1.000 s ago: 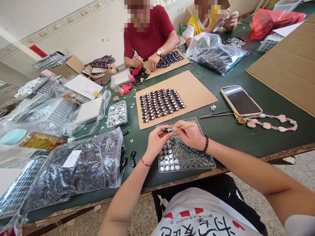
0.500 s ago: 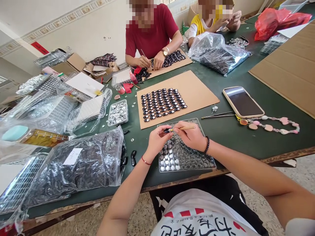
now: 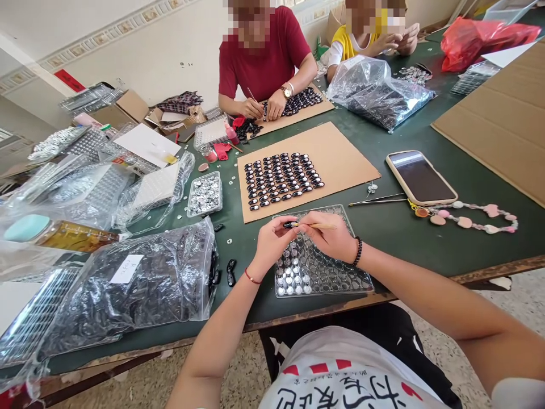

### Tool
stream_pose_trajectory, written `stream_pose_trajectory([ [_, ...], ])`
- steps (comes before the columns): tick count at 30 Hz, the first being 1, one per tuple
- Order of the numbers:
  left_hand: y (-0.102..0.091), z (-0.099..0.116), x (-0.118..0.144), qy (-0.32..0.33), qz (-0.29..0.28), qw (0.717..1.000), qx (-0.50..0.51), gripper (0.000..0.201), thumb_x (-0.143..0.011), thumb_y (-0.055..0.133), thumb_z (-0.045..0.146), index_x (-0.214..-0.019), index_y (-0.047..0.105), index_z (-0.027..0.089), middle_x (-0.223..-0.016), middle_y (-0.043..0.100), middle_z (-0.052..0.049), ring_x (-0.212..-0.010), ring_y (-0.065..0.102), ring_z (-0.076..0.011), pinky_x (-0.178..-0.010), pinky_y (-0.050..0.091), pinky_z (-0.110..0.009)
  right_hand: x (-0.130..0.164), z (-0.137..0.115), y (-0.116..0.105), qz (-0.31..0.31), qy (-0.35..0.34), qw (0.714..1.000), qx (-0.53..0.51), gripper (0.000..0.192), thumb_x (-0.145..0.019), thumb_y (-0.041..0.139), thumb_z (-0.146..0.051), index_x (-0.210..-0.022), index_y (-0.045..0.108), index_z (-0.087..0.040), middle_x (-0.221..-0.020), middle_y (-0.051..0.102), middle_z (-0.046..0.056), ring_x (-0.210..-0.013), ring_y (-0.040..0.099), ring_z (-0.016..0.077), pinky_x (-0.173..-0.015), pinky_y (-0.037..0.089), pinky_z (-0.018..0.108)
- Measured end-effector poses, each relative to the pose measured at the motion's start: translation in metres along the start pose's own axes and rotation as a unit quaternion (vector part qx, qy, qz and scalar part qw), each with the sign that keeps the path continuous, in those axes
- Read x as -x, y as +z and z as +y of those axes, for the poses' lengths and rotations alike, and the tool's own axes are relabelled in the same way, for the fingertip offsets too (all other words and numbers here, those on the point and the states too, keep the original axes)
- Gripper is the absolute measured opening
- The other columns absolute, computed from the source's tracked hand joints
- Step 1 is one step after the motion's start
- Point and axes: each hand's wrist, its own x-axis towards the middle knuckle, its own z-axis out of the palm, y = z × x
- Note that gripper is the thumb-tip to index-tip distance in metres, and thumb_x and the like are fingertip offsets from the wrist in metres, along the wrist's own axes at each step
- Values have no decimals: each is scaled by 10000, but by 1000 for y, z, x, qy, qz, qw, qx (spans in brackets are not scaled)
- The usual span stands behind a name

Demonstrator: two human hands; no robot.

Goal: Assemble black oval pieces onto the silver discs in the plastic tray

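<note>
Between the fingertips of my left hand (image 3: pixel 275 241) is a small glossy black piece (image 3: pixel 290 225), partly covered by the fingers. My right hand (image 3: pixel 326 233) pinches a thin light-wooden stick (image 3: pixel 322 226), its tip up against the black piece; whether it ends in bristles is too small to tell. Both hands hover over a clear plastic tray (image 3: pixel 336 278) of round pockets, with silvery discs in those on its left. Beyond them, a cardboard sheet (image 3: pixel 340 153) carries rows of black pieces with pale ovals (image 3: pixel 283 179).
To the left lie a bag of black pieces (image 3: pixel 140 284), a tub of silvery discs (image 3: pixel 205 194) and a bottle (image 3: pixel 63 233). A phone (image 3: pixel 421 176) and tweezers (image 3: pixel 377 200) lie right. Across the table, a person in a red shirt (image 3: pixel 272 62) works beside another person.
The right hand has turned slightly and moved a little left, closer to the left fingertips; the stick lies flatter. The black piece stays in the left hand.
</note>
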Motion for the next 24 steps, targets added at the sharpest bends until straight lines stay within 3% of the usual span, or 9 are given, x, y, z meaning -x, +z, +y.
stream_pose_trajectory([
  [8,2,1,0,16,37,999,-2,242,-757,535,326,-885,609,134,-741,646,-46,-668,601,-137,-629,492,-253,3,-3,3,-53,-11,998,24,212,-876,394,-275,-803,557,-160,-693,567,35,-633,503,122,-606,378,239],
  [11,4,-1,1,43,52,997,-33,205,-785,498,315,-876,573,147,-755,619,-35,-663,586,-121,-619,475,-238,0,-4,4,-40,86,993,-74,238,-878,383,-320,-779,535,-166,-719,578,36,-625,513,118,-593,383,237],
  [13,5,-3,3,59,59,995,-56,192,-806,467,316,-882,547,159,-759,595,-26,-644,567,-107,-600,458,-227,-5,-3,4,-21,213,953,-213,277,-881,350,-379,-767,493,-171,-639,554,13,-486,461,94,-485,355,220],
  [15,4,-5,3,68,70,992,-81,179,-818,448,309,-879,535,165,-748,575,-18,-630,546,-98,-590,441,-219,-10,0,3,-23,321,879,-352,323,-875,315,-429,-715,438,-177,-545,491,-20,-379,369,75,-403,300,210],
  [17,3,-6,1,64,78,990,-94,169,-818,447,299,-869,535,164,-711,558,-11,-609,529,-95,-574,426,-214,-13,3,2,-34,362,830,-423,359,-862,322,-441,-618,367,-181,-518,433,-36,-373,347,65,-405,300,208],
  [18,3,-7,-1,58,79,991,-90,164,-814,455,296,-863,537,162,-693,552,-7,-599,523,-95,-566,421,-213,-14,4,2,-37,363,830,-422,373,-855,338,-434,-582,336,-181,-520,411,-39,-388,348,61,-420,308,209],
  [20,2,-8,-3,44,66,995,-61,165,-801,479,302,-853,540,157,-665,544,-5,-595,523,-100,-562,422,-216,-12,5,2,-36,337,871,-355,348,-835,393,-399,-574,350,-173,-547,407,-38,-437,368,64,-458,321,208],
  [22,3,-8,-4,32,31,999,-12,191,-794,495,315,-896,537,159,-674,556,-9,-604,529,-106,-575,434,-225,-10,5,4,-46,296,921,-248,224,-808,461,-349,-679,457,-166,-617,477,-24,-529,429,84,-517,345,213],
  [24,4,-7,-3,26,-6,999,43,255,-798,494,325,-1001,507,172,-691,570,-10,-595,526,-105,-583,445,-236,-7,4,7,-70,261,949,-164,135,-783,509,-299,-832,522,-174,-717,549,-3,-636,485,110,-588,373,229],
])
